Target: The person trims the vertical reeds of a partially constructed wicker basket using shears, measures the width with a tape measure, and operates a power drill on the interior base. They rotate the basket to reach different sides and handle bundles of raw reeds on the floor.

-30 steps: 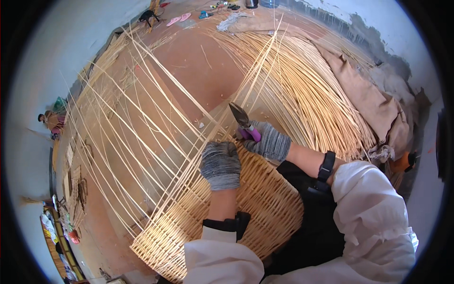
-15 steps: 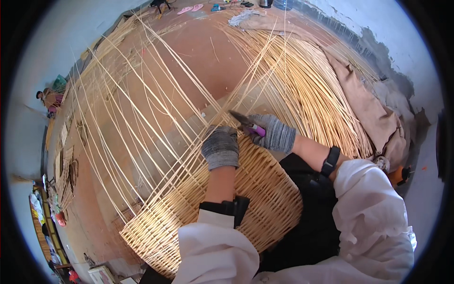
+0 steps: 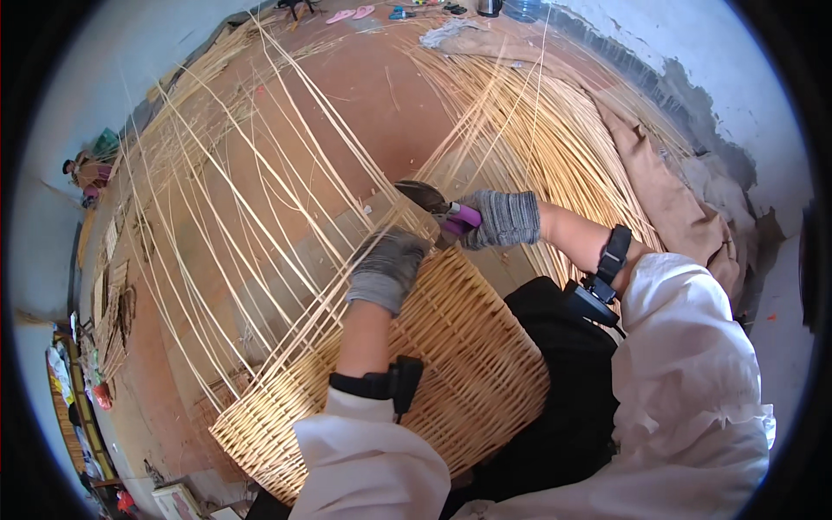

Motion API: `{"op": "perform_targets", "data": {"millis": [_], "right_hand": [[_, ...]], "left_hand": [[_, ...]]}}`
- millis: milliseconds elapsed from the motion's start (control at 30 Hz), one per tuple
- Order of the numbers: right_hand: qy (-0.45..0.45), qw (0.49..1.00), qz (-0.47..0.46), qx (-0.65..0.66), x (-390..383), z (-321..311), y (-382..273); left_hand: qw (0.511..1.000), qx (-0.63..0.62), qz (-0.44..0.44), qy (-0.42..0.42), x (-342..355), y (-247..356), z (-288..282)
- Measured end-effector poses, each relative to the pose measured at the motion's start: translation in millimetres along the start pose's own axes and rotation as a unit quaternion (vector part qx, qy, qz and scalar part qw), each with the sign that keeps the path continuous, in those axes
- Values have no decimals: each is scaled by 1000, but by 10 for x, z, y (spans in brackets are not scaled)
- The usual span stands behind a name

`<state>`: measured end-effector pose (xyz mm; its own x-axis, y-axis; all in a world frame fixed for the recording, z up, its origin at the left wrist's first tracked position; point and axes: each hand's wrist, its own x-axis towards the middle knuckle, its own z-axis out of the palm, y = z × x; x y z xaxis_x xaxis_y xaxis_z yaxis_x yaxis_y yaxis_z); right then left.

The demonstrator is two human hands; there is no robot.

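Partly, the left hand (image 3: 387,267) hides the wickerwork (image 3: 472,347) behind it.

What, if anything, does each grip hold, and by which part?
The right grip holds shears by their purple handles. The left grip is at the edge of the wickerwork; what, if anything, it holds is hidden.

Left hand (image 3: 386,267) gloved, back up, fingers bent down, tips hidden; left forearm (image 3: 364,341) up from lower edge. Right hand (image 3: 503,218) gloved, closed in grip, just beside left; right forearm (image 3: 572,238) slanting in from right. Black wristbands (image 3: 614,254), white sleeves (image 3: 693,355).
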<state>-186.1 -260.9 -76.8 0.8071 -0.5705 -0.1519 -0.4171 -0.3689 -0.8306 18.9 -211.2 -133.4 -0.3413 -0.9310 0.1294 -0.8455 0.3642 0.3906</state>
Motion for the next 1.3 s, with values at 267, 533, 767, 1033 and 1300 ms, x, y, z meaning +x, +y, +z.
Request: {"op": "perform_targets", "data": {"millis": [267,533,767,1033,1300], "right_hand": [[-67,995,-22,-76,126,-96,24],[-21,999,-10,-29,3,-38,125],[-22,996,42,-77,-213,-335,89],[-52,803,90,-587,-179,-424,-536],[-176,774,225,-565,-33,-289,-721]], "left_hand": [[974,78,-146,157,-322,831,47],[935,75,-233,259,-161,912,284],[925,50,-281,252,-199,897,332],[925,1,-257,278,-251,865,305],[917,-25,-249,311,-255,861,363]]}}
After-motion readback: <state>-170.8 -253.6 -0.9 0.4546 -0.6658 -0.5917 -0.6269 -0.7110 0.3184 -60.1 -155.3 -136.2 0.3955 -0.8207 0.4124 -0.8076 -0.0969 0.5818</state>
